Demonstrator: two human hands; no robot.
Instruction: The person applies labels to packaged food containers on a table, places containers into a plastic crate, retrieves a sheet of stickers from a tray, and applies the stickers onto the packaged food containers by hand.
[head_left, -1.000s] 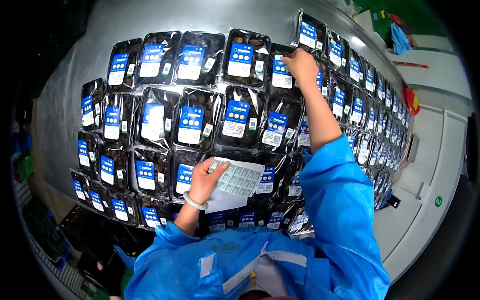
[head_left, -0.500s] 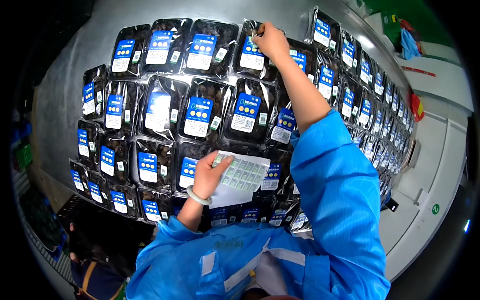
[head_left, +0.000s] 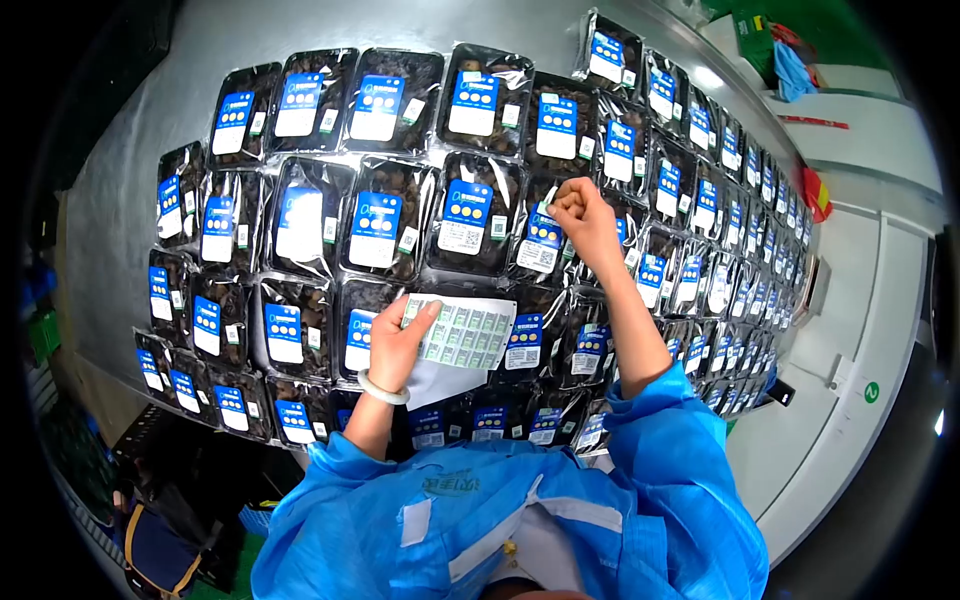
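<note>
My left hand (head_left: 397,345) grips a white sheet of small green stickers (head_left: 466,335) by its left edge, thumb on top. White backing paper hangs below that sheet. My right hand (head_left: 585,222) is pinched over a film-wrapped black tray (head_left: 522,262), its fingertips at the top of the blue and white label (head_left: 541,243). A small pale green sticker (head_left: 546,209) shows at those fingertips. Just left lies another wrapped tray of dark, mushroom-like pieces (head_left: 470,165). Farther back, a tray (head_left: 556,165) carries a small green sticker at its label's top.
Rows of similar wrapped trays (head_left: 375,130) cover much of the metal table (head_left: 130,190) and run off to the right. A white ledge (head_left: 850,190) borders the right side. A blue cloth (head_left: 793,72) hangs at the far right. Dark crates (head_left: 160,430) stand at lower left.
My right hand has come back toward me from a back-row tray to one in the nearer row. The left hand still holds the sticker sheet. The whole view has shifted slightly.
</note>
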